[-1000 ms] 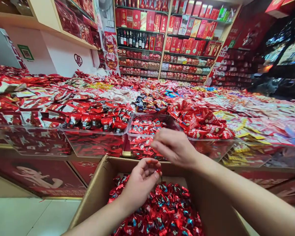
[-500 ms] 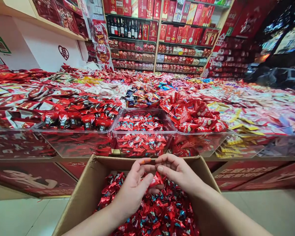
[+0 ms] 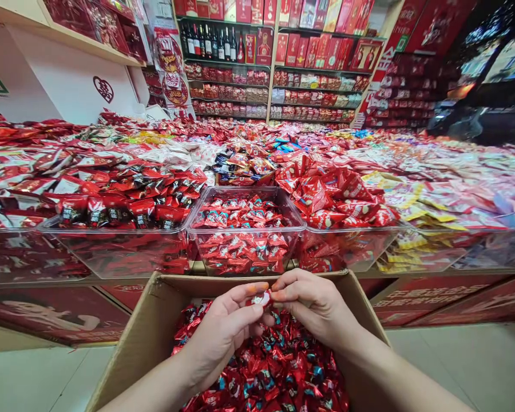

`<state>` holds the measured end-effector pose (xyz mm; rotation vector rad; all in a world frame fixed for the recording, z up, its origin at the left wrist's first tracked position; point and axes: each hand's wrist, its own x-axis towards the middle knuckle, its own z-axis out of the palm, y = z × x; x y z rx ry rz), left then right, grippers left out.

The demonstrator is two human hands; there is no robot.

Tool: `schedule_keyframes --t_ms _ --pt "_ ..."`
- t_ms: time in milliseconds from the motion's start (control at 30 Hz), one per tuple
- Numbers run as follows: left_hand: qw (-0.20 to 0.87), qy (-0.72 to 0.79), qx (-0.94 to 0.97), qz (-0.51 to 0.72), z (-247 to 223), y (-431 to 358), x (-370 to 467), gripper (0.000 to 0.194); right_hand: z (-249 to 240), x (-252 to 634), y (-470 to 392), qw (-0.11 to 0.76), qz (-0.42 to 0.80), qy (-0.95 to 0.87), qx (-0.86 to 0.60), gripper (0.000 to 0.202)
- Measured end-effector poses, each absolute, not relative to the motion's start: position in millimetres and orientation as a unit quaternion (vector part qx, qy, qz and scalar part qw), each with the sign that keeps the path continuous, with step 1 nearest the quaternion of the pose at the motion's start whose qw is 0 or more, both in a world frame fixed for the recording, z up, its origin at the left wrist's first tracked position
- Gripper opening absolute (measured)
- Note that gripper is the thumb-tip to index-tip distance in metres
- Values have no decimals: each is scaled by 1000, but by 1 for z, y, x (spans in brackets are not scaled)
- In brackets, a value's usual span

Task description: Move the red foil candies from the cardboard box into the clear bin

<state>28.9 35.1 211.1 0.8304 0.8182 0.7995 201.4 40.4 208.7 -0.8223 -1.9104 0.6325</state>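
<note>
Candy piece (image 3: 261, 299), red and white, up between both hands over open cardboard box (image 3: 139, 329); left hand (image 3: 225, 326) pinches it, thumb and fingers nearly closed, right hand (image 3: 315, 303) nips its edge, narrow grip; red-wrapped candies (image 3: 278, 372) below in box, clear bin (image 3: 246, 230) of small red packets just beyond

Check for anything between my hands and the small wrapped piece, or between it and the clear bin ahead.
Nothing visible separates the small wrapped piece from the left hand, holding it, or the right hand, at its edge. Toward the clear bin, the cardboard box's far rim lies between; its height against the piece is unclear.
</note>
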Motion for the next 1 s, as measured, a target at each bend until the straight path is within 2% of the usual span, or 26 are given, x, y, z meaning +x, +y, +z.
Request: schedule_keyframes --t_ms 133,233,400,600,700,833,933,1000 --pt "716 397 418 394 208 37 27 33 208 198 38 447 275 -765 -372 14" --pt "702 383 425 423 207 37 27 28 204 193 36 447 257 -757 -402 15" --pt "701 389 407 438 206 36 28 20 199 187 29 418 131 -813 -384 25" --pt "678 415 433 425 195 37 28 18 203 179 21 325 50 -878 -349 42" --pt "672 401 461 419 196 36 28 19 201 175 22 305 -2 -877 -371 32" --pt "654 391 496 417 207 33 25 15 213 178 23 336 -23 -865 -373 26" --pt "645 394 521 397 210 32 21 21 246 185 34 390 -50 -845 -363 26" --pt "632 402 562 350 206 33 20 18 273 187 54 397 -81 -829 -386 21"
